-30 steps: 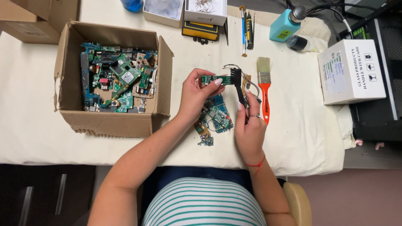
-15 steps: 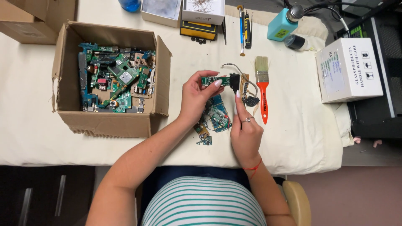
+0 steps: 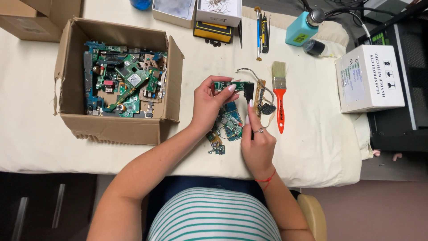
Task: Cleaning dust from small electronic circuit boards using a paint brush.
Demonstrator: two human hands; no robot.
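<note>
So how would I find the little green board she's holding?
Start at the cardboard box and look right. The left hand pinches a small green board above a loose pile of boards. It alone is lifted, with a black brush touching its end.

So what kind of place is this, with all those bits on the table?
Probably an electronics repair or salvage bench. A cardboard box is full of circuit boards, more boards lie by the hands, and a paintbrush and small hand tools lie on the cloth-covered table.
</note>
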